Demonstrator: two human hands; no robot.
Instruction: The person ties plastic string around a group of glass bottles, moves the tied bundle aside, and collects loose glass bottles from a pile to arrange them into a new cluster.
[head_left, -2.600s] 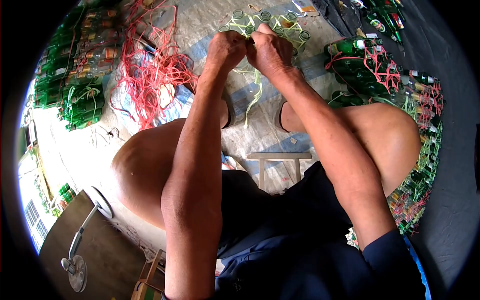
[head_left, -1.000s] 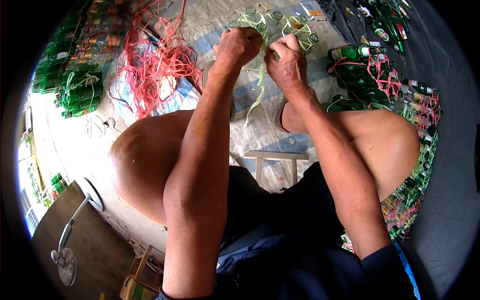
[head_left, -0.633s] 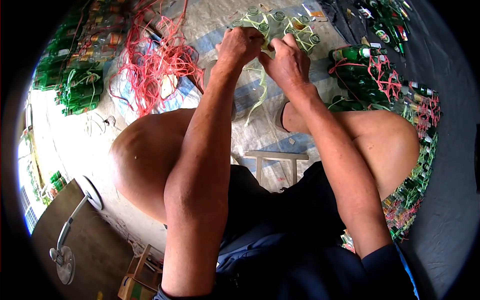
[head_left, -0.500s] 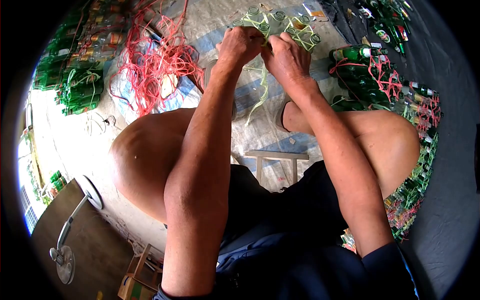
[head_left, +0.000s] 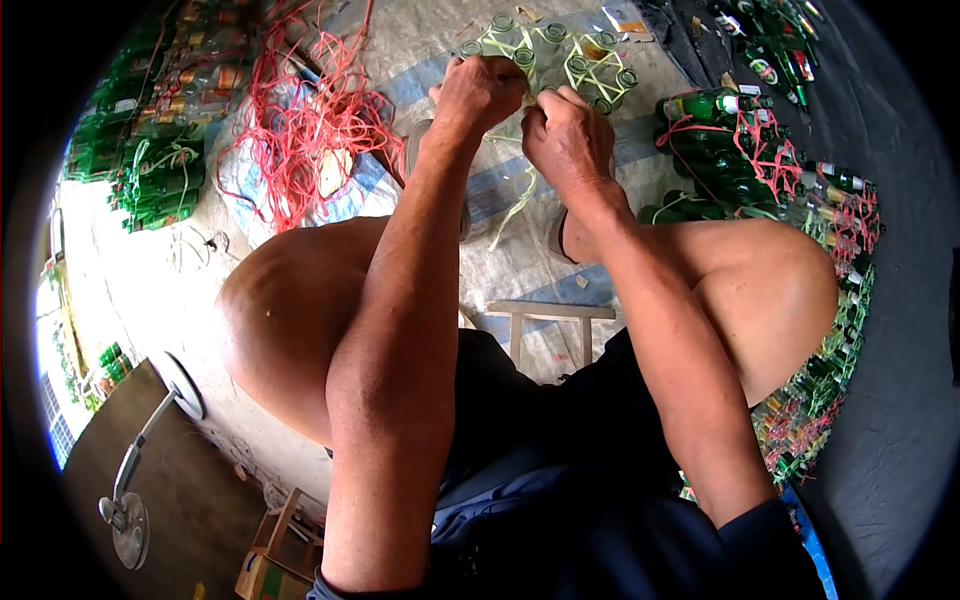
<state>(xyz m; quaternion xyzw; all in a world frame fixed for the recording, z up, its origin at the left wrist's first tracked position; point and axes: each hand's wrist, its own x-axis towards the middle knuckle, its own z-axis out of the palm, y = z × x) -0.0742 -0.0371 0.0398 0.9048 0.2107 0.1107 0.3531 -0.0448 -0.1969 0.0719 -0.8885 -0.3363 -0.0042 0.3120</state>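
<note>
Several upright glass bottles [head_left: 555, 35] stand in a cluster at the top centre, with pale green twine [head_left: 590, 62] laced around their necks. My left hand [head_left: 480, 92] is closed on the twine at the cluster's near side, its fingertips partly hidden. Just to its right and slightly nearer, my right hand [head_left: 568, 130] is closed with the thumb against the curled fingers, pinching the same twine. A loose tail of twine [head_left: 522, 205] hangs below the hands over the striped ground sheet [head_left: 500, 190].
Tangled red twine [head_left: 320, 130] lies to the left, with bundled green bottles [head_left: 160, 185] beyond it. Tied green bottles [head_left: 710, 125] are at the right, and loose ones [head_left: 775, 60] lie at the upper right. A small wooden stool [head_left: 550, 311] is between my legs.
My right hand has moved from beside the bottle necks to nearer my body, its fingers now closed. My left hand has stayed almost in place on the twine.
</note>
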